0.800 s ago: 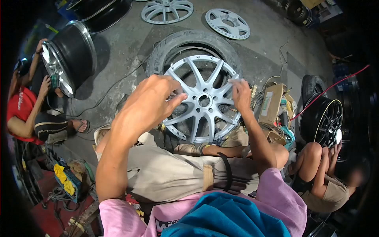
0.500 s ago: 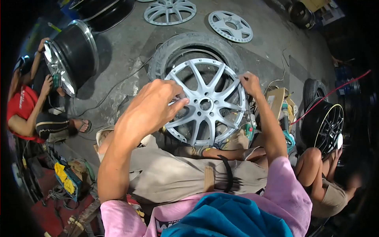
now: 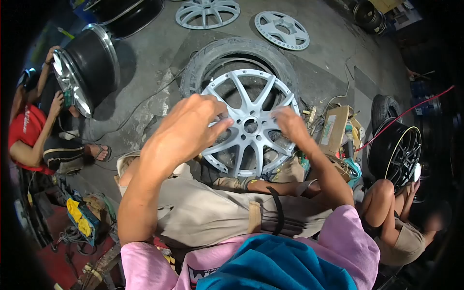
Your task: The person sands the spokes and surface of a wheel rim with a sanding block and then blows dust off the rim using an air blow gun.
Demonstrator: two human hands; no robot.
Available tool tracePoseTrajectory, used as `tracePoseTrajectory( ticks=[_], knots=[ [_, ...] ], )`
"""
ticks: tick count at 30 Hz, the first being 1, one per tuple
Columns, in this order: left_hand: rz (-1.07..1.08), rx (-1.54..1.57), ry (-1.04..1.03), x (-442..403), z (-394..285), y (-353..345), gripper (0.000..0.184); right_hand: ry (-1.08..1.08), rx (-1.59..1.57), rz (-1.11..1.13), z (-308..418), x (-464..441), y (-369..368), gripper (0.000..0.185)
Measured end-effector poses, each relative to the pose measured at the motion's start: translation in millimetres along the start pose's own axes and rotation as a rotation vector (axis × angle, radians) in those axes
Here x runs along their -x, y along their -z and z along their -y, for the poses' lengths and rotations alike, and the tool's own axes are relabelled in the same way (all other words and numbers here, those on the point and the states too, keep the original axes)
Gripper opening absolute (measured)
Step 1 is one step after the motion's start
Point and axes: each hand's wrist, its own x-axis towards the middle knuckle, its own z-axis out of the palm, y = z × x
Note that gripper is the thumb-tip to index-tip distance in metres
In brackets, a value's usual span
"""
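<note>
A grey multi-spoke wheel face (image 3: 251,108) leans, slightly tilted, over a tyre (image 3: 192,72) lying on the floor in front of me. My left hand (image 3: 195,118) is at its left edge, with fingers and thumb curled around the rim and a spoke; the palm side is hidden. Over the right-hand spokes, close to the hub, is my right hand (image 3: 290,124). Motion smears its fingers, so I cannot make out whether anything is in them. My legs and feet lie below the wheel face's lower edge.
Two more grey wheel faces (image 3: 282,30) (image 3: 208,13) lie beyond the tyre. At left, a person in a red shirt (image 3: 30,128) works on a chrome-lipped wheel (image 3: 89,67). At right are a cardboard box (image 3: 334,126), a black wheel (image 3: 403,157) and another person's knee (image 3: 382,193). Cables cross the floor.
My right hand has moved left and down, from the wheel face's right rim to the spokes near the hub. My left hand has stayed nearly still.
</note>
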Motion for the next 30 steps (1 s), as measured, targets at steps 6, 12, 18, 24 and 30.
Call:
tracePoseTrajectory(
  ticks=[6,12,18,24,30],
  knots=[
    [-0.041,-0.029,-0.098,6,1,-7,0.026,-0.187,0.142,0.249,-46,-50,25,0.017],
    [-0.124,-0.024,0.01,11,0,2,0.025,-0.091,0.002,0.402,-32,-65,16,0.017],
    [-0.045,-0.031,0.031,18,8,6,0.024,0.013,0.113,0.436,17,-49,-30,0.013],
    [-0.016,0.0,0.084,19,16,4,0.022,-0.253,0.242,-0.043,-47,-36,20,0.027],
    [-0.009,-0.033,-0.005,11,6,0,0.024,-0.179,0.107,-0.407,27,0,-19,0.021]
  ],
)
